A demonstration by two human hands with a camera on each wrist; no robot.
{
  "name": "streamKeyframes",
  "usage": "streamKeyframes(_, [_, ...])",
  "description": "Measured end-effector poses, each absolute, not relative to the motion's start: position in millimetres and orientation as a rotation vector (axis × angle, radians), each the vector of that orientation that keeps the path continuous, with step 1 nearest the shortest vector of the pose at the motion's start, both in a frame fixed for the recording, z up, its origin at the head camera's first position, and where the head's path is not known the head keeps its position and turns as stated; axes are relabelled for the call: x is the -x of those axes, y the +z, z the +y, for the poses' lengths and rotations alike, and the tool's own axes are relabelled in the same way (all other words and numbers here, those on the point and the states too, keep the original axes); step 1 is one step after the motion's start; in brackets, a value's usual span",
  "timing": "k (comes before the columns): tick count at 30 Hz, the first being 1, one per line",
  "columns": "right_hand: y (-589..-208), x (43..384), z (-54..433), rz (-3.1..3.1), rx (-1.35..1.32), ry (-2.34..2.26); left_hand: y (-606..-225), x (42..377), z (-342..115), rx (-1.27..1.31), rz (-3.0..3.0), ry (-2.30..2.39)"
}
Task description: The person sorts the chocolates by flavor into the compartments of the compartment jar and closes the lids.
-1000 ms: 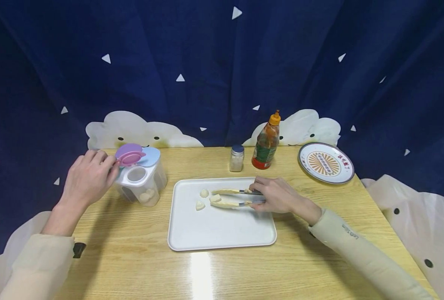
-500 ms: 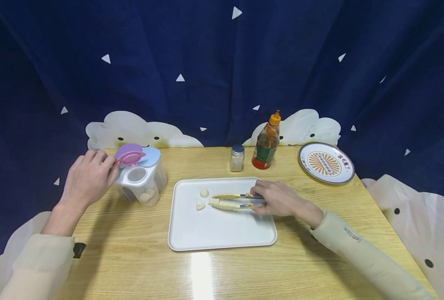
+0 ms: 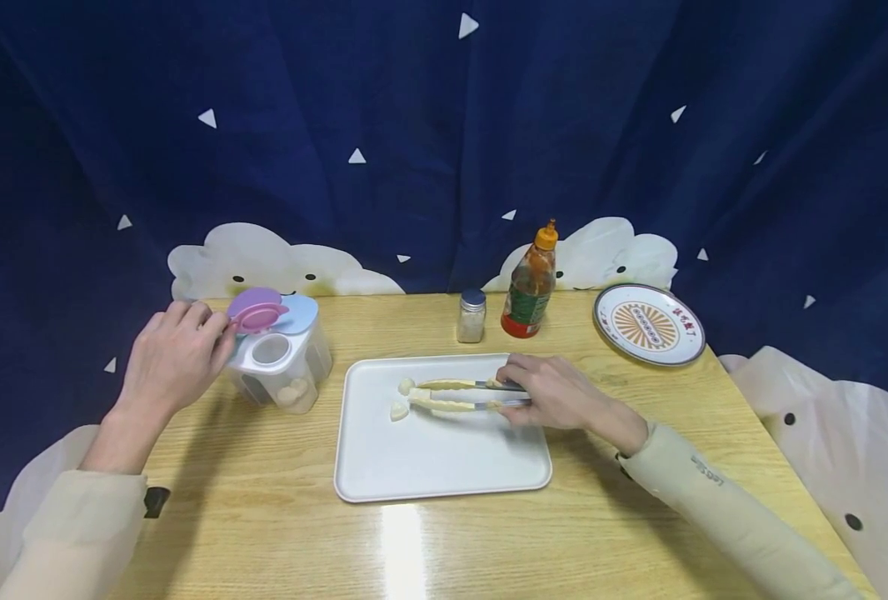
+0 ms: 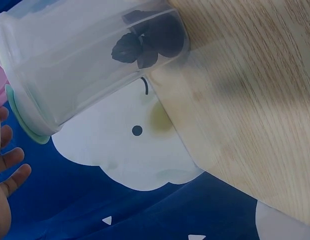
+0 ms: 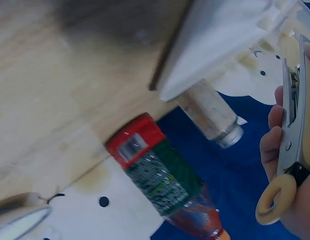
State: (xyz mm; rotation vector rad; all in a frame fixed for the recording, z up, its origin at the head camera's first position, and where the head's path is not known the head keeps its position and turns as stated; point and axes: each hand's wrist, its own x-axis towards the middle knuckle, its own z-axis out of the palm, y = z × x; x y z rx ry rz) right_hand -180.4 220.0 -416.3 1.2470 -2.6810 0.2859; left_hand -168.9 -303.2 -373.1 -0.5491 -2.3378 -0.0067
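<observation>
In the head view, my left hand (image 3: 177, 358) pinches the edge of a raised pink lid (image 3: 256, 316) on a clear divided storage container (image 3: 297, 358). The round opening under that lid is uncovered, and pale pieces show through the wall below. My right hand (image 3: 545, 390) holds tongs (image 3: 451, 406) with cream tips and handles, low over a white tray (image 3: 444, 467). A small white piece (image 3: 419, 395) sits at the tong tips; whether they grip it firmly I cannot tell. Two more white pieces, one rounded (image 3: 406, 386) and one wedge-shaped (image 3: 399, 411), lie just left of the tips.
Behind the tray stand a small shaker jar (image 3: 471, 317) with a dark cap and a sauce bottle (image 3: 530, 292) with an orange top. A patterned plate (image 3: 684, 346) lies at the back right. Dark pieces (image 4: 170, 32) show inside the container in the left wrist view.
The tongs in my right hand have shifted slightly left, and the white piece at their tips has moved left too. My left hand stays at the pink lid.
</observation>
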Motion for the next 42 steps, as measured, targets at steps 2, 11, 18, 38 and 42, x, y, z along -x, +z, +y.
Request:
streamKeyframes(2, [-410.1,180.8,216.8,-2.665,-1.246,0.305,-373.1,169.4,-302.6,0.551,-2.332,-0.012])
streamKeyframes(11, [-383.0,188.8,189.9,-2.571,-1.226,0.325,-373.4,170.3,-302.1,0.552,-2.322,-0.015])
streamKeyframes(18, [-366.6,195.7,161.1,-2.518,-1.243,0.341,-373.6,170.4,-302.7,0.554,-2.326,-0.012])
streamKeyframes(38, [-340.0,216.0,72.8,-2.493,-1.367,0.316,-374.0,167.6,-303.7,0.559,-2.308,0.002])
streamKeyframes(42, [-336.4,220.5,60.8,-2.545,-1.372,0.287,-374.1,168.2,-303.1,0.562,-2.319,0.007])
